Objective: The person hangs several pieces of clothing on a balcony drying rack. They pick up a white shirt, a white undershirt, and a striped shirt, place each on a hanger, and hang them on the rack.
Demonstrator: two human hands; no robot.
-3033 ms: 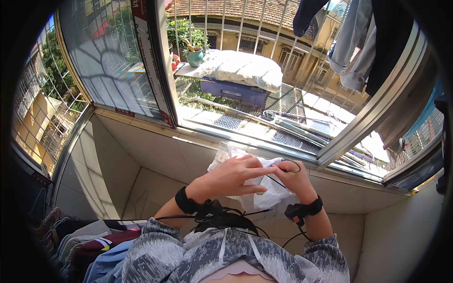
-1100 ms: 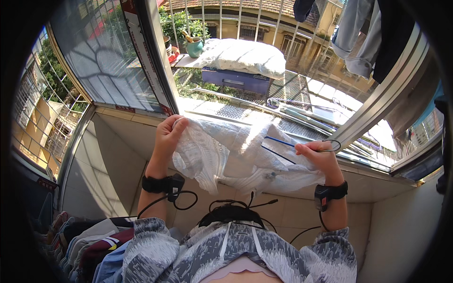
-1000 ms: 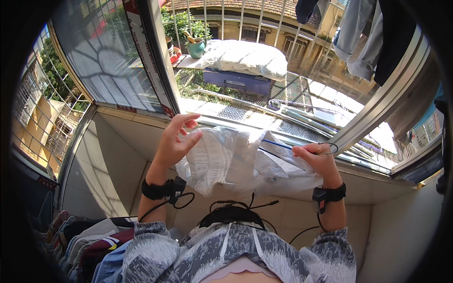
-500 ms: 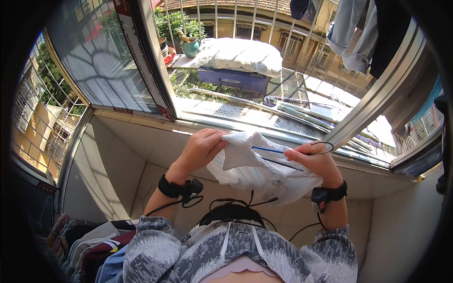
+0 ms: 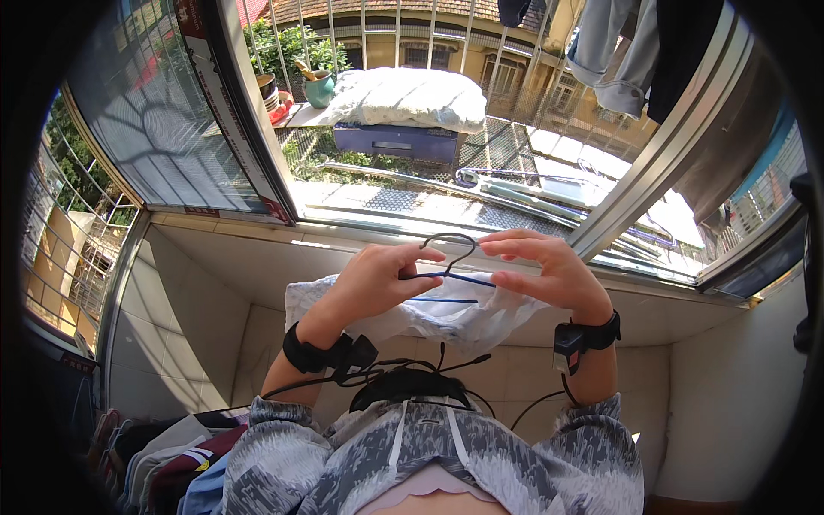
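The silver sliding-window frame [image 5: 669, 129] stood before us. On our side of its sill, the thin white garment [image 5: 463, 322] hung bunched beneath both hands. The blue clothes hanger [image 5: 470, 279] sat above the cloth, between the hands; how far its arms reached inside, we could not tell. Our left hand [image 5: 373, 276] pinched its left arm near the neck. Our right hand [image 5: 554, 275] had fingers spread, forefinger touching or just beside the hook [image 5: 451, 235]. Risk, as we judged it: a loosened left pinch could tip the hanger, and cloth could slide off.
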